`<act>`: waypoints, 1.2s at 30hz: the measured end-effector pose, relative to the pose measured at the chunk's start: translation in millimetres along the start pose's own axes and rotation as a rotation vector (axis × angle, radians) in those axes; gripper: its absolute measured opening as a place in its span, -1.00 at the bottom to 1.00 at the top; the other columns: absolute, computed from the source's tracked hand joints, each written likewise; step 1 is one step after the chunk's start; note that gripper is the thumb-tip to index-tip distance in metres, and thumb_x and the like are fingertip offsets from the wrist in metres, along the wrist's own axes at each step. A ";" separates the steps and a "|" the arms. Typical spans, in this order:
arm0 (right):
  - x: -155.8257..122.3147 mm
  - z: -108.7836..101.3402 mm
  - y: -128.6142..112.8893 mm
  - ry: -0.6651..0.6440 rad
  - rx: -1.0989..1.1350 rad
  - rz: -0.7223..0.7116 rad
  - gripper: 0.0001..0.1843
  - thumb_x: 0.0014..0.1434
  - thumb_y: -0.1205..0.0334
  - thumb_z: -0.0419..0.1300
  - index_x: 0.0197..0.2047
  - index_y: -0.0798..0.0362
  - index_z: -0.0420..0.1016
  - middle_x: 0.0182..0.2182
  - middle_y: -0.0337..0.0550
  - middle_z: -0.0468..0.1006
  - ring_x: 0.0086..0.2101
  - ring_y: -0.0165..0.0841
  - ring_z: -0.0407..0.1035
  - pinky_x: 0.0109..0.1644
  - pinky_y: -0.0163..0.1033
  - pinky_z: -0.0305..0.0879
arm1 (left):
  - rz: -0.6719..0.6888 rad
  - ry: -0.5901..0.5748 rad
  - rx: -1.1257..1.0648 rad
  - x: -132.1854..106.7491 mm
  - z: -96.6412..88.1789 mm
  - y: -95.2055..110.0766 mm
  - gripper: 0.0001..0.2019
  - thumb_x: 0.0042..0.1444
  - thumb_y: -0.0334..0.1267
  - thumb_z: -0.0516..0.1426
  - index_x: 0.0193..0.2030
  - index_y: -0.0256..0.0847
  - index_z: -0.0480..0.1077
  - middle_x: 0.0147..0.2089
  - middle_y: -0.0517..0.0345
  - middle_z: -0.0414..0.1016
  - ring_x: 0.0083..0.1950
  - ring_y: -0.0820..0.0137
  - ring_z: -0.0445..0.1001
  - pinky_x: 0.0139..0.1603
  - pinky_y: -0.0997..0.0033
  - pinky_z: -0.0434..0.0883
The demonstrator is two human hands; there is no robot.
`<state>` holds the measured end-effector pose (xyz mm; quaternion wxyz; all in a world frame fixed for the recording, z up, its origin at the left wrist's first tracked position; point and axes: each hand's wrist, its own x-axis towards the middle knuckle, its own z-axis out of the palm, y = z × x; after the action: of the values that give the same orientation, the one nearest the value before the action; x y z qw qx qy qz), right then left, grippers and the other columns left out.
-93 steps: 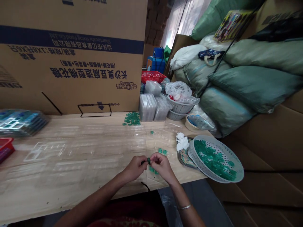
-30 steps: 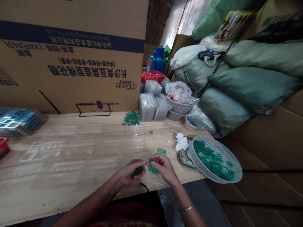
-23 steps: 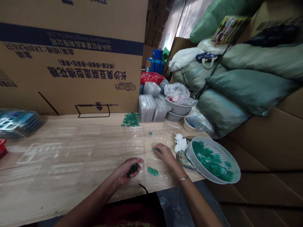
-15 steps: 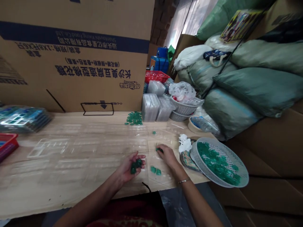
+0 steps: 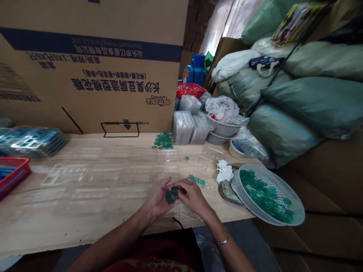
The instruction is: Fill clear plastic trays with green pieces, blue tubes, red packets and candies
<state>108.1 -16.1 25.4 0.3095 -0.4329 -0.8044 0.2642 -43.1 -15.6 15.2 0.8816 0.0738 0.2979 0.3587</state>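
Note:
My left hand (image 5: 160, 199) is palm up and cupped around several small, dark green, glossy pieces (image 5: 169, 197). My right hand (image 5: 193, 194) reaches over that palm, its thumb and fingers pinched on one green piece (image 5: 175, 191). Just beyond the right hand, a short row of green pieces (image 5: 197, 180) lies on the clear plastic trays (image 5: 136, 166) that spread across the table. A single green piece (image 5: 187, 158) sits farther back. What lies under the right hand is hidden.
A grey mesh basket (image 5: 286, 177) of green pieces stands at the right edge. More green pieces (image 5: 163, 140) are heaped by the large cardboard box (image 5: 113, 83). Stacked clear containers (image 5: 183, 128) stand behind; a red bin (image 5: 17, 166) is at left.
My right hand has moved from the trays back to my left palm and pinches a piece there. A row of green pieces now shows where it was. Two nearer pieces no longer show.

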 end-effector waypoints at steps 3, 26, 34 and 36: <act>-0.8 5.7 6.1 0.117 0.019 0.099 -0.76 -0.03 0.48 0.08 -0.33 0.03 0.49 -0.44 -0.20 0.48 -0.36 -0.33 0.31 -0.22 -0.23 0.18 | 0.074 0.074 0.140 3.5 0.2 -5.8 -0.84 -0.16 -0.29 0.27 -0.40 -0.27 0.46 -0.42 0.18 0.52 -0.40 0.47 0.45 -0.27 0.47 0.34; -13.7 2.2 11.7 0.403 0.358 0.366 -0.94 -0.08 0.27 0.12 -0.49 0.03 0.40 -0.61 -0.31 0.35 -0.52 -0.41 0.24 -0.43 -0.33 0.14 | 0.354 0.162 0.581 1.9 5.6 -2.2 -0.72 -0.27 -0.25 0.25 -0.35 -0.28 0.40 -0.56 0.25 0.42 -0.61 0.58 0.27 -0.60 0.59 0.13; -37.8 31.8 7.2 0.414 0.573 0.463 -0.87 -0.06 0.20 0.16 -0.44 0.08 0.44 -0.59 -0.30 0.39 -0.54 -0.44 0.23 -0.45 -0.35 0.14 | 0.386 0.106 0.875 5.8 0.7 -18.3 -0.75 -0.32 -0.25 0.29 -0.44 -0.33 0.44 -0.63 0.32 0.31 -0.65 0.61 0.18 -0.62 0.57 0.14; -42.4 31.9 11.6 0.418 0.658 0.465 -0.84 -0.05 0.16 0.19 -0.42 0.09 0.45 -0.57 -0.28 0.43 -0.52 -0.44 0.26 -0.43 -0.34 0.16 | 0.357 0.113 0.836 9.1 -2.0 -22.5 -0.73 -0.26 -0.23 0.27 -0.37 -0.31 0.44 -0.61 0.33 0.31 -0.68 0.63 0.15 -0.64 0.58 0.10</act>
<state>109.4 -52.0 -15.4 0.5187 -0.5247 -0.4793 0.4753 -25.9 -26.1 1.6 0.6829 0.4537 0.4471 0.3575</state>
